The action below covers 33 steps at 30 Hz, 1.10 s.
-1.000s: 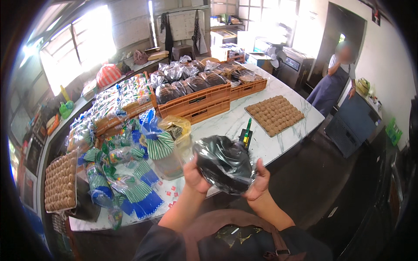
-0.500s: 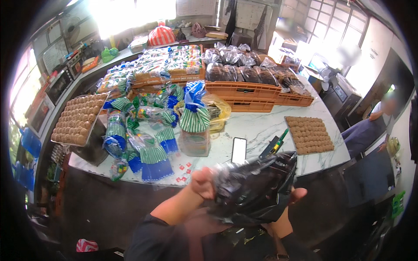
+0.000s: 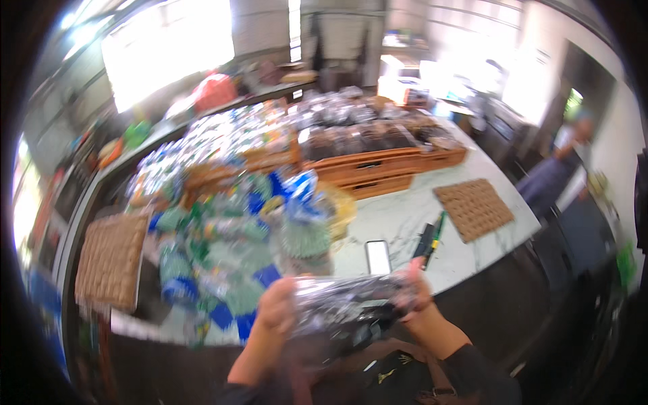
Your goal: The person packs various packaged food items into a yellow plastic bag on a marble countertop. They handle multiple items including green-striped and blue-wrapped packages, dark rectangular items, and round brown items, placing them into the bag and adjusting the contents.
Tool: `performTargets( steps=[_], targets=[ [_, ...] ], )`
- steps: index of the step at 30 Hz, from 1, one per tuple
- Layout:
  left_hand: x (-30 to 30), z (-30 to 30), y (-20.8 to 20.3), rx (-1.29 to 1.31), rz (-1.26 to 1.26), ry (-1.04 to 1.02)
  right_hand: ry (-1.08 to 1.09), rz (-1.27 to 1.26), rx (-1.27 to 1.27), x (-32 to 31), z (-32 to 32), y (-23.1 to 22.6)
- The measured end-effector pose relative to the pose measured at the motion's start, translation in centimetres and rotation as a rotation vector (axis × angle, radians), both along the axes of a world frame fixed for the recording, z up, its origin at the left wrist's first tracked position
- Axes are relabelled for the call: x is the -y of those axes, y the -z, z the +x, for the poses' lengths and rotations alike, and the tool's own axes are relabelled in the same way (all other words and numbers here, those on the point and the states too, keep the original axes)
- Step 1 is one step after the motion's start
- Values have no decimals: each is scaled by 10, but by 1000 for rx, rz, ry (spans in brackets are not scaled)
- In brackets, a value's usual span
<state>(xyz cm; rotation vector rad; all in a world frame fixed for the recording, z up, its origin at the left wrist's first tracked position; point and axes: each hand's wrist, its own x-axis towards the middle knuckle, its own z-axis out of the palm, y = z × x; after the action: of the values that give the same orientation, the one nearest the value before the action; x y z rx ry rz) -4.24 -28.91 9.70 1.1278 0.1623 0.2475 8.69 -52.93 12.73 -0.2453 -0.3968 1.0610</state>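
Observation:
A crinkled plastic bag [image 3: 351,304], clear and shiny above and black below, is stretched sideways between my hands over the table's near edge. My left hand [image 3: 278,305] is closed on its left end. At the other end, my right hand [image 3: 418,290] grips the gathered plastic. Motion smears the picture, so the bag's contents cannot be made out. Just beyond the bag lies a phone [image 3: 378,258] with a white screen. Near my right hand are a flat black object [image 3: 424,239] and a slim green-and-yellow tool [image 3: 438,233].
Blue-and-green plastic bread bags [image 3: 223,250] cover the table's left part. Behind stand orange crates [image 3: 364,169] of dark packaged loaves. One egg tray [image 3: 474,209] lies at right, another stack [image 3: 111,263] at left. A person [image 3: 560,158] is at the far right.
The black bag has turned and is now pulled out lengthwise. My right hand has come up into plain view at its right end, my left hand has shifted left, and the view has swung.

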Motion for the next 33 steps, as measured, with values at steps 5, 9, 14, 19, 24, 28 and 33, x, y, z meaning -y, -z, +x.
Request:
performTargets(
  steps=[5, 9, 14, 19, 24, 28, 33],
  targets=[
    [-88, 5, 0, 3, -198, -270, -642, -70, -112, -54, -8, 44],
    [-139, 10, -5, -39, 559, -19, -221, -385, 340, -64, -3, 54],
    [-164, 23, -12, 69, 391, 308, 76, -326, 484, -80, 7, 28],
    [-154, 38, -16, 55, 300, 356, 239, -259, 355, -87, 34, 17],
    [-140, 65, -33, 418, 633, 5, 241, -354, 703, -111, 36, 14],
    [-129, 86, -42, 424, 734, -133, 545, -319, 882, -143, 52, 10],
    [-128, 115, -30, 201, 527, 146, 800, -550, 967, -159, 71, 21]
  ],
)
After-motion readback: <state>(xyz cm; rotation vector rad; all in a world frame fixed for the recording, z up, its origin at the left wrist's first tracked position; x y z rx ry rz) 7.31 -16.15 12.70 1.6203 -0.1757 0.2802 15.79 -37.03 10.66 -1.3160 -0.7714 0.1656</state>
